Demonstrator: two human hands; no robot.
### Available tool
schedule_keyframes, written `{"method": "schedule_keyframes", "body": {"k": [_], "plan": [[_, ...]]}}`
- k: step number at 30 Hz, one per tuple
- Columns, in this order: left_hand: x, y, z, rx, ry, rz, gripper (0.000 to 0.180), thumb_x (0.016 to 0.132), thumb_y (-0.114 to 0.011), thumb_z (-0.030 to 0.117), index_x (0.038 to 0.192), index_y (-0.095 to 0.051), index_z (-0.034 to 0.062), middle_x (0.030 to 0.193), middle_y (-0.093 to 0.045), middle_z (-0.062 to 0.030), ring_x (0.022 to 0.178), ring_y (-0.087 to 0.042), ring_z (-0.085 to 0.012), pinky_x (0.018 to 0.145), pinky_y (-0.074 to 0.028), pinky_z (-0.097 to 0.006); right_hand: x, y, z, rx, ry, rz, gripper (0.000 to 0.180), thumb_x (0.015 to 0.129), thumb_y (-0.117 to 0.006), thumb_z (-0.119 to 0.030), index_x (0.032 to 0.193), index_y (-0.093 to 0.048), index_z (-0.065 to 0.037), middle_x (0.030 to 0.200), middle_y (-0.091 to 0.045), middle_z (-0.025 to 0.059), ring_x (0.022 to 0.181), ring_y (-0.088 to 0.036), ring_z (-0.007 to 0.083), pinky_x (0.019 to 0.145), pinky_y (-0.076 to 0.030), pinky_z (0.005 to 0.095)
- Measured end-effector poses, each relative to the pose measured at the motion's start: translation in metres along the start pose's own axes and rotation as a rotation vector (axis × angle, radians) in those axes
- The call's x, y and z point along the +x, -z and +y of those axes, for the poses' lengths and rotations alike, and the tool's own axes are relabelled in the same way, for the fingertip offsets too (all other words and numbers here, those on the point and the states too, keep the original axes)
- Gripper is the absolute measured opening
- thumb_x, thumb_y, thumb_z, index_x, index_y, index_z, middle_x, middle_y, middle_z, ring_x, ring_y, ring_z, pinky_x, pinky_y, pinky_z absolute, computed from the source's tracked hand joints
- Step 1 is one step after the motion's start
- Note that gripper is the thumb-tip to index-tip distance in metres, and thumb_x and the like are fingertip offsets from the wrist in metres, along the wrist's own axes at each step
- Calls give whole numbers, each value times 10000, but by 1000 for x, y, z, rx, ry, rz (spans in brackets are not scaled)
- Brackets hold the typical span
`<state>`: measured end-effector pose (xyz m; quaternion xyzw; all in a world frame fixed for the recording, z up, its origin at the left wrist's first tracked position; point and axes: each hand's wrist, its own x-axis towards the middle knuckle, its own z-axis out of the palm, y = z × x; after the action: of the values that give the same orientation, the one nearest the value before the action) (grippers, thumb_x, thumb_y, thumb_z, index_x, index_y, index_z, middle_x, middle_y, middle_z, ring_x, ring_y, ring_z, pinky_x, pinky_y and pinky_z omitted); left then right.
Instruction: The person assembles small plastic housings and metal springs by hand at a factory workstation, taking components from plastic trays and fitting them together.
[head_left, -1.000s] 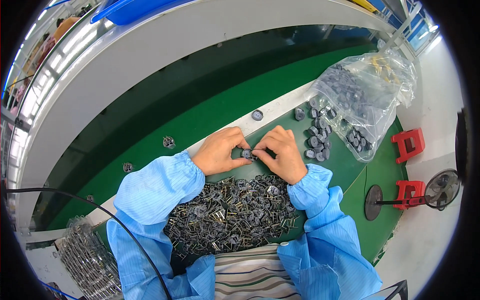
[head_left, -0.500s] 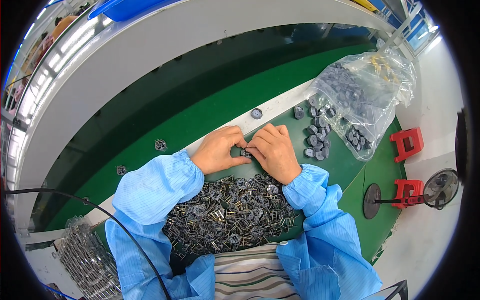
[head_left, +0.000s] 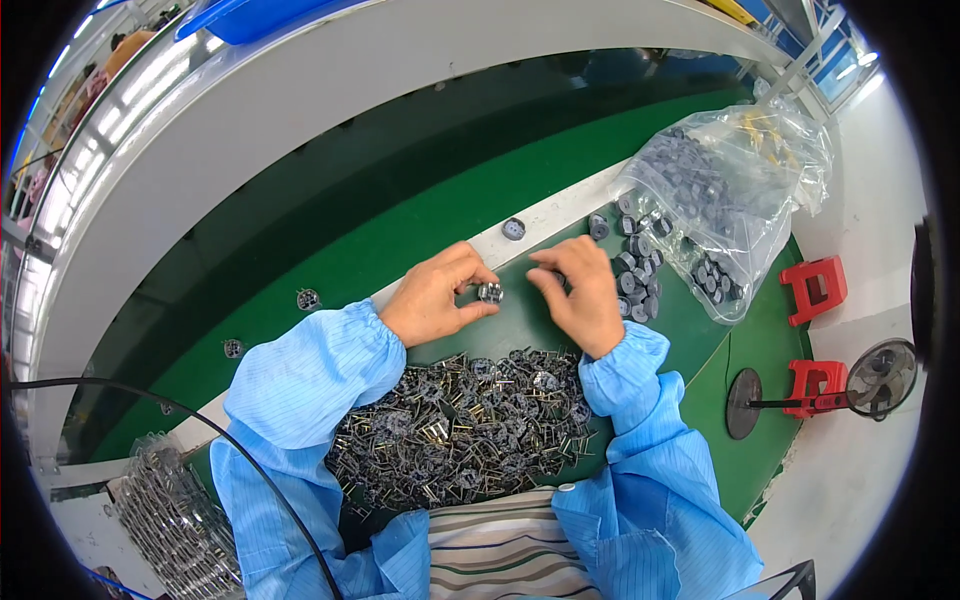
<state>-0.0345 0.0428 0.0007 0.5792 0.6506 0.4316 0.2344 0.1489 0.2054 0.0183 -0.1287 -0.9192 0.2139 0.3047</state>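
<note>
Between the thumb and fingertips of my left hand (head_left: 437,293) is a small round dark part with shiny metal contacts (head_left: 490,292). My right hand (head_left: 583,297) is apart from it on the right, thumb and forefinger spread with nothing visible between them. Just beyond my right hand lies a cluster of grey round caps (head_left: 640,262). A heap of dark parts with brassy metal pins (head_left: 460,425) covers the green tabletop below both hands. One grey round piece (head_left: 513,229) rests on the white strip beyond my hands.
A clear plastic bag (head_left: 735,190) spills more grey caps at the far right. Round parts (head_left: 308,299) ride the green conveyor belt (head_left: 400,225). Stacked clear trays (head_left: 178,520) stand at lower left, with a black cable (head_left: 230,430) nearby. Red stools (head_left: 813,290) and a fan (head_left: 880,375) are at right.
My right hand has let go of the small part and moved right, its fingers parting. My left hand keeps the part. Pieces on the belt have shifted left.
</note>
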Motion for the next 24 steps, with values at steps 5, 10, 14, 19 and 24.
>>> {"method": "schedule_keyframes", "body": {"k": [5,10,14,19,24], "plan": [[0,22,-14,138,87,175,294,805,-873,165,1034,-727,52,965,-598,-61,785,-564,-200,706,-500,-343,-4,-3,8,-51,-56,10,163,835,-773,-95,990,-725,-84,989,-647,65,979,-585,288,827,-415,403],[3,31,-28,261,236,220,313,860,-837,260,1063,-735,46,1021,-634,-79,845,-647,-240,761,-555,-385,-6,-5,4,-47,-51,-35,149,834,-773,-73,977,-733,-86,982,-668,49,997,-593,272,835,-410,403],[5,32,-22,284,285,238,313,874,-820,276,1066,-733,44,1030,-636,-82,886,-667,-253,792,-561,-400,-6,-6,5,-42,-54,-33,146,832,-775,-73,972,-735,-90,987,-674,42,1001,-595,267,838,-408,399],[3,31,-38,361,251,347,326,877,-804,189,1141,-698,29,1027,-589,-89,788,-595,-223,712,-509,-361,-5,-6,5,-78,-20,-38,177,826,-779,-76,996,-732,-93,1014,-671,47,1008,-595,264,854,-410,413],[0,22,-27,541,94,484,431,860,-790,134,1252,-632,54,1187,-551,-132,971,-602,-314,855,-499,-406,-4,-3,-4,-225,-106,72,201,849,-782,-94,1035,-716,-62,1029,-632,81,994,-597,279,868,-427,417]]}}
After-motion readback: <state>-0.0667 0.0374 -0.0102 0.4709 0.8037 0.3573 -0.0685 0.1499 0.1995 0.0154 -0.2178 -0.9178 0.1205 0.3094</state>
